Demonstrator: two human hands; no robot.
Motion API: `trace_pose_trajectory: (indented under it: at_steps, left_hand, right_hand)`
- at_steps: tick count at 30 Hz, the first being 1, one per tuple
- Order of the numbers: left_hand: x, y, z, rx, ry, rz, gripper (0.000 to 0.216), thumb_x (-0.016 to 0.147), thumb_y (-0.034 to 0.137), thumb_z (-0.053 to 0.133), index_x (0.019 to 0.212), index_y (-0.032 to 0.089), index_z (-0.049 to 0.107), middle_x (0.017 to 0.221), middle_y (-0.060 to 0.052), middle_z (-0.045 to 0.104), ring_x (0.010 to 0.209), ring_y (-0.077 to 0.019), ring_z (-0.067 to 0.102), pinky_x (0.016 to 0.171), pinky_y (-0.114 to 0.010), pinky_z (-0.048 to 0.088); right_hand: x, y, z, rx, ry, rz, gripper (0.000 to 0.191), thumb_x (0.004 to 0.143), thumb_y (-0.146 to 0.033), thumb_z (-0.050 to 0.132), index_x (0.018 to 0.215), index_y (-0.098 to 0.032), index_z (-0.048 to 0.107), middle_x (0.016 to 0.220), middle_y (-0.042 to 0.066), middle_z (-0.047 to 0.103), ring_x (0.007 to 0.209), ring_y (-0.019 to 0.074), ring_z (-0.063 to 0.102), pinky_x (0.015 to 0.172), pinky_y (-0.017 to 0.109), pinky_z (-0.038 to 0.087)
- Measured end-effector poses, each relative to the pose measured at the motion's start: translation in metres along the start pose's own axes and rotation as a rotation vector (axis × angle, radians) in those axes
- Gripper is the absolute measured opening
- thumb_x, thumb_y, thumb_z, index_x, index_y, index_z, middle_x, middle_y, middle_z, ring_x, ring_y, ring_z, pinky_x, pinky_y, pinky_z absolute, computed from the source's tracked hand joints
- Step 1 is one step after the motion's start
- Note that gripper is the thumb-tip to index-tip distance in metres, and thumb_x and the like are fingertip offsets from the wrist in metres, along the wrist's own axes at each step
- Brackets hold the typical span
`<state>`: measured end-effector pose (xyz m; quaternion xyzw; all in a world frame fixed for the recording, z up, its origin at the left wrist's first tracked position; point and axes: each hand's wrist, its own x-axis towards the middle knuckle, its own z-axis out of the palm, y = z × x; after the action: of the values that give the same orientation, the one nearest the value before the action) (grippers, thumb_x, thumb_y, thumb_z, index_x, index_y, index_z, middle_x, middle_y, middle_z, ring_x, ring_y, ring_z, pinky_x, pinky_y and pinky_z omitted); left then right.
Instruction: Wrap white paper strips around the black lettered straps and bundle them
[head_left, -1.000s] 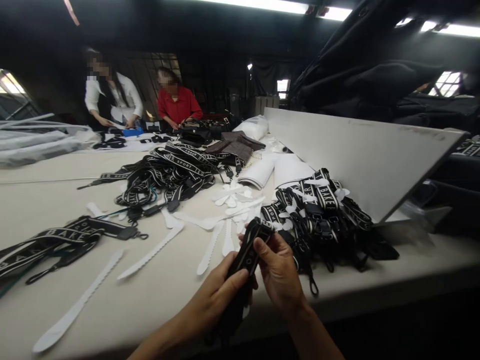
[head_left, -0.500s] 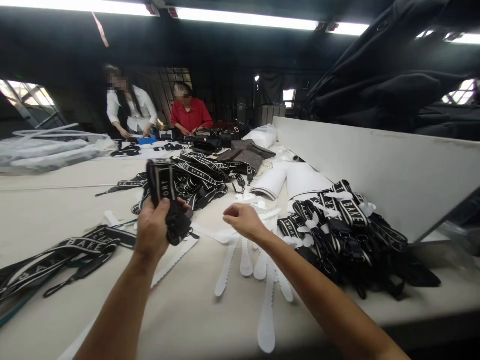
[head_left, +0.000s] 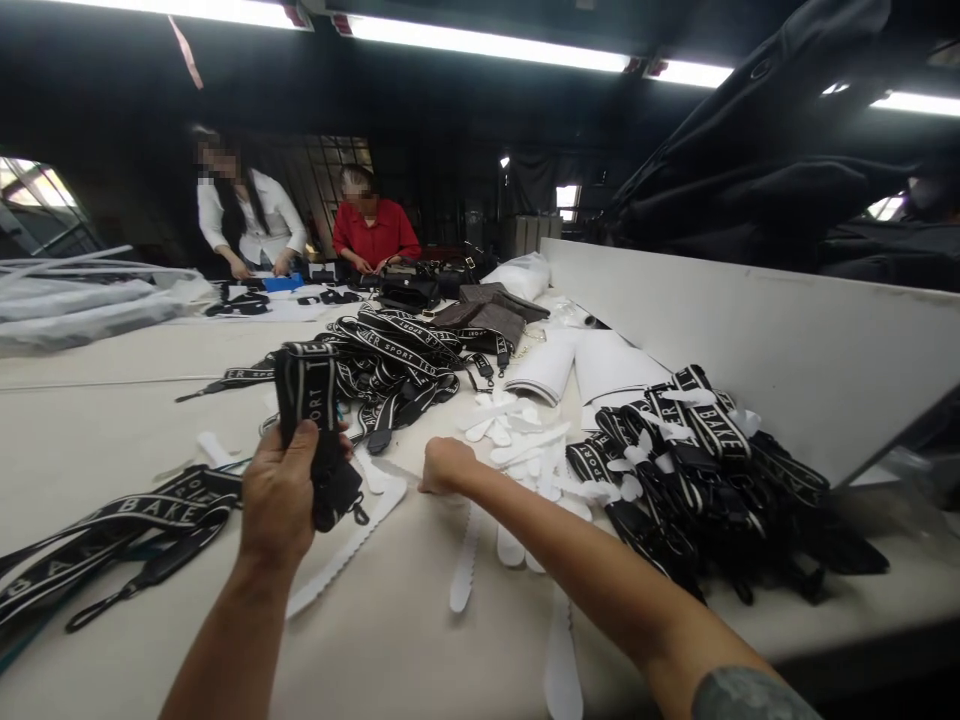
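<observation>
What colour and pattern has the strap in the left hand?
The strap is black with whitish lettering and stripes; head view.

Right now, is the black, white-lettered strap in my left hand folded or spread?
Folded: your left hand grips the strap as a compact bundle.

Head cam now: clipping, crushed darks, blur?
Head view: ceiling lights clip to white; far background is near black; right hand looks slightly soft, while lettering on the strap bundle in the left hand is partly readable.

Tube lights [head_left: 480, 43] (glaring white) hang overhead; a small window [head_left: 567, 202] glows beyond the pale table [head_left: 375, 650].
</observation>
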<state>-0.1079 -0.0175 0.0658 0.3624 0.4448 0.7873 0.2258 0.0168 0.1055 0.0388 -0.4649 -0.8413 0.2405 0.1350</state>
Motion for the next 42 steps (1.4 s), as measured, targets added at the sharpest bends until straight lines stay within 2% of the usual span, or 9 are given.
trace_pose_trajectory:
  at_steps: [4, 7, 12, 17, 22, 27, 30, 36, 42]
  left_hand:
    - [-0.005, -0.011, 0.003, 0.151, -0.022, 0.059, 0.035, 0.082, 0.050, 0.069, 0.096, 0.019, 0.063, 0.074, 0.000, 0.060, 0.052, -0.0115, 0.050, 0.040, -0.018, 0.042]
    - [-0.012, -0.014, 0.009, 0.175, -0.083, 0.045, 0.040, 0.080, 0.054, 0.069, 0.096, 0.018, 0.064, 0.076, -0.002, 0.062, 0.056, -0.0132, 0.054, 0.046, -0.020, 0.045]
    - [-0.037, -0.015, 0.030, -0.073, -0.375, -0.243, 0.042, 0.080, 0.051, 0.071, 0.100, 0.017, 0.061, 0.085, -0.006, 0.067, 0.063, -0.0152, 0.060, 0.057, -0.024, 0.049]
    - [-0.059, -0.021, 0.048, -0.023, -0.616, -0.414, 0.043, 0.084, 0.052, 0.066, 0.105, 0.014, 0.060, 0.083, -0.009, 0.068, 0.063, -0.0147, 0.059, 0.056, -0.022, 0.045]
    - [-0.064, -0.025, 0.053, 0.082, -0.576, -0.486, 0.042, 0.086, 0.057, 0.061, 0.094, 0.016, 0.054, 0.065, -0.005, 0.064, 0.056, -0.0130, 0.051, 0.049, -0.019, 0.038]
    - [-0.063, -0.031, 0.054, 0.022, -0.546, -0.533, 0.041, 0.085, 0.056, 0.063, 0.095, 0.017, 0.054, 0.060, -0.003, 0.062, 0.054, -0.0124, 0.051, 0.050, -0.019, 0.038]
    - [-0.060, -0.035, 0.053, -0.023, -0.484, -0.550, 0.044, 0.080, 0.053, 0.070, 0.098, 0.015, 0.059, 0.064, -0.005, 0.064, 0.055, -0.0122, 0.053, 0.052, -0.018, 0.039]
    - [-0.054, -0.037, 0.050, -0.035, -0.438, -0.559, 0.046, 0.080, 0.051, 0.072, 0.099, 0.010, 0.063, 0.063, -0.007, 0.065, 0.056, -0.0123, 0.055, 0.055, -0.018, 0.043]
    - [-0.052, -0.037, 0.049, -0.072, -0.462, -0.546, 0.041, 0.081, 0.053, 0.069, 0.088, 0.013, 0.061, 0.056, -0.004, 0.061, 0.052, -0.0121, 0.053, 0.052, -0.019, 0.042]
  right_hand:
    - [-0.021, 0.005, 0.003, 0.207, 0.071, -0.004, 0.021, 0.057, 0.005, 0.068, 0.065, -0.013, 0.063, 0.077, 0.011, 0.070, 0.091, 0.0311, 0.068, 0.082, 0.039, 0.052]
    - [-0.035, 0.011, -0.008, 0.483, 0.168, -0.020, 0.029, 0.063, 0.003, 0.064, 0.087, -0.012, 0.065, 0.073, 0.005, 0.068, 0.073, 0.0221, 0.069, 0.071, 0.032, 0.054]
    - [-0.062, 0.016, -0.040, 1.043, 0.341, -0.007, 0.010, 0.080, -0.015, 0.063, 0.088, -0.009, 0.062, 0.075, 0.006, 0.068, 0.067, 0.0137, 0.067, 0.070, 0.026, 0.056]
    - [-0.088, 0.019, -0.037, 1.450, 0.260, 0.046, 0.029, 0.059, -0.030, 0.084, 0.065, -0.011, 0.062, 0.064, 0.000, 0.063, 0.058, 0.0098, 0.058, 0.068, 0.025, 0.054]
    - [-0.095, 0.034, -0.021, 1.629, 0.105, 0.121, 0.034, 0.047, -0.029, 0.089, 0.063, -0.011, 0.066, 0.065, 0.001, 0.063, 0.060, 0.0100, 0.056, 0.069, 0.024, 0.051]
    - [-0.098, 0.038, -0.017, 1.655, 0.001, 0.086, 0.029, 0.055, -0.031, 0.087, 0.069, -0.010, 0.071, 0.065, 0.002, 0.064, 0.059, 0.0110, 0.056, 0.075, 0.029, 0.052]
    - [-0.101, 0.037, -0.015, 1.524, 0.185, 0.013, 0.024, 0.064, -0.033, 0.083, 0.070, -0.012, 0.072, 0.065, 0.002, 0.064, 0.060, 0.0124, 0.055, 0.070, 0.028, 0.049]
    - [-0.107, 0.036, -0.011, 0.787, 0.736, -0.389, 0.019, 0.090, -0.025, 0.057, 0.088, -0.019, 0.076, 0.080, 0.004, 0.068, 0.074, 0.0152, 0.061, 0.073, 0.027, 0.048]
    - [-0.112, 0.033, -0.006, 0.680, 0.728, -0.470, 0.021, 0.085, -0.014, 0.055, 0.095, -0.018, 0.073, 0.085, 0.004, 0.072, 0.077, 0.0153, 0.066, 0.075, 0.025, 0.051]
